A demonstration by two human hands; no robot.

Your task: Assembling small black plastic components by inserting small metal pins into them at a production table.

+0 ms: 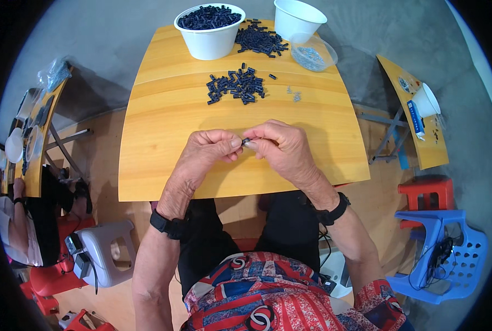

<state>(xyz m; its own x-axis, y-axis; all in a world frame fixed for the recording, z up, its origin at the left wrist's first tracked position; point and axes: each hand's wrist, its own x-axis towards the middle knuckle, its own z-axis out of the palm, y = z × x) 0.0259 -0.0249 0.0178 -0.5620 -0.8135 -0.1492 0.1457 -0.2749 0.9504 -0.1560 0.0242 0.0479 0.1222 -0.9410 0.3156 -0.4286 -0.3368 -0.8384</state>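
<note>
Over the middle of the wooden table (169,149), my left hand (208,150) and my right hand (283,148) meet fingertip to fingertip. Pinched between them is a small black plastic piece (245,141), mostly covered by my thumbs and fingers. Beyond my hands lies a loose pile of small black plastic pieces (236,85), with one lying apart at its right. Several tiny silvery bits (297,97) are scattered right of that pile; their exact kind is too small to tell.
At the far edge stand a white tub (208,45) heaped with black pieces, a second black pile (260,41), a white bucket (297,22) and a clear bowl (326,52) with silvery bits. Side tables, a blue chair (469,248) and stools flank me; another person (22,231) sits at left.
</note>
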